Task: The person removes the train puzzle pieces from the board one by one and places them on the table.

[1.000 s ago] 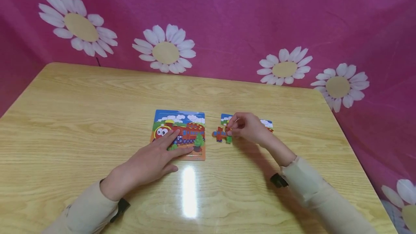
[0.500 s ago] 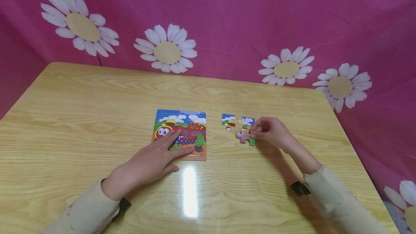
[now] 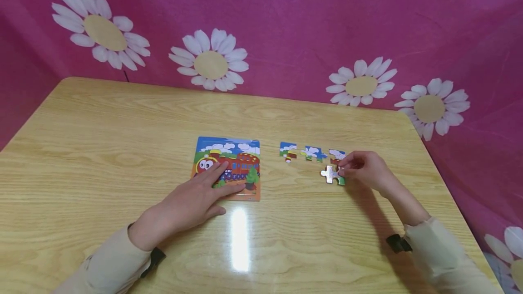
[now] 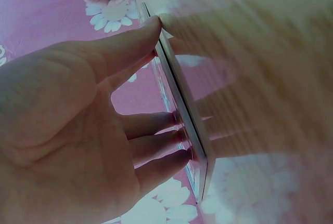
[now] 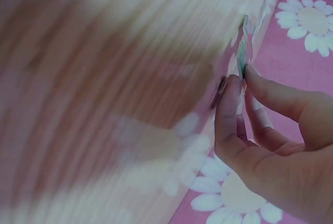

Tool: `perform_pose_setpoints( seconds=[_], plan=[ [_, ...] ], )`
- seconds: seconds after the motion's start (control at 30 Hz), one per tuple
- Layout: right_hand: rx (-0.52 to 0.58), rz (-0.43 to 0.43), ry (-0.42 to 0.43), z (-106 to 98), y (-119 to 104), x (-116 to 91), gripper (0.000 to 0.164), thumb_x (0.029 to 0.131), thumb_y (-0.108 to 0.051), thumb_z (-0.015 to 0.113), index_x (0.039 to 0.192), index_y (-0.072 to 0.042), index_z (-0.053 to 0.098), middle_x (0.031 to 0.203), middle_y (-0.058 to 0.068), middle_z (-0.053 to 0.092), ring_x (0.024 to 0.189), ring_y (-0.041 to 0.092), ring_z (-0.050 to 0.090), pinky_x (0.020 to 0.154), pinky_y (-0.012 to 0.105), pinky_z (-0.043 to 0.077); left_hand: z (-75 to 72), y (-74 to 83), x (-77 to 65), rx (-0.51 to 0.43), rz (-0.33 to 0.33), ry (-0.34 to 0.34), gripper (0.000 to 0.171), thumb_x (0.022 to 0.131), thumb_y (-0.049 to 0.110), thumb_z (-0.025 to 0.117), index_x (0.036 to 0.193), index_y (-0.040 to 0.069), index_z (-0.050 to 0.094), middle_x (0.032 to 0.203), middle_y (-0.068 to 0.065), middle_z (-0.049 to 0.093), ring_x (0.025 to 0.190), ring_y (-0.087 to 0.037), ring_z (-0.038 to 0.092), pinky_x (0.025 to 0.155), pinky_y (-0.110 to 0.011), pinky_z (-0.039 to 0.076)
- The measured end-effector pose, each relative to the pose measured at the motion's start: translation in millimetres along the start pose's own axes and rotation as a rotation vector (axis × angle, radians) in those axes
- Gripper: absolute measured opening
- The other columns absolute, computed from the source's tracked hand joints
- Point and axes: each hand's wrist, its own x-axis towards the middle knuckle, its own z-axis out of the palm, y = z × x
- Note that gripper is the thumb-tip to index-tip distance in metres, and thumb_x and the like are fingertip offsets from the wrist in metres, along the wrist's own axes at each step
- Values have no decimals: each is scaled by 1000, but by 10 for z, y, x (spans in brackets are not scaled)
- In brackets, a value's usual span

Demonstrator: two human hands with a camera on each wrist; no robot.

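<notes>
Your left hand (image 3: 189,201) rests spread fingertips (image 3: 222,167) on the train puzzle (image 3: 247,160); your right hand (image 3: 367,171) pinches, fingers (image 5: 227,102) bent, right of it.

Behind the wooden table (image 3: 122,149) hangs a pink cloth (image 3: 286,12) printed with white, yellow-centred daisies (image 3: 210,65), continuing down past the table's left and right edges. A bright streak of reflected light (image 3: 239,239) lies on the table's glossy near part

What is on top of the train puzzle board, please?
The left hand rests on the train puzzle board; the part directly beneath it is covered and cannot be seen.
</notes>
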Motion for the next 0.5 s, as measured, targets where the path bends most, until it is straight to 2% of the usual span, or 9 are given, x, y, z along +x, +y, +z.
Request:
perform_pose_setpoints(
  seconds=[0.17, 0.33, 0.5],
  plan=[
    [-9, 23, -9, -22, 77, -49, 11, 87, 3, 70, 96, 7, 66, 80, 7, 63, 74, 18, 54, 58, 23, 45, -12, 11, 0, -2, -11, -15, 55, 94, 25, 67, 147, 23, 49, 155, -27, 27, 144, -41, 23, 107, -55, 34],
    [-26, 38, -9, -38, 103, -80, 14, 87, -1, 72, 98, 6, 67, 83, 7, 63, 74, 18, 53, 58, 23, 45, -5, 11, 3, 9, -12, -5, 55, 94, 25, 68, 145, 23, 51, 154, -27, 28, 143, -41, 25, 107, -55, 35],
    [-41, 15, -12, -23, 95, -92, 13, 86, 0, 72, 96, 7, 68, 83, 8, 66, 74, 17, 57, 59, 22, 47, 2, 8, 2, 20, 0, 6, 55, 93, 24, 68, 145, 22, 51, 153, -28, 29, 142, -42, 26, 107, -54, 35]
  ],
)
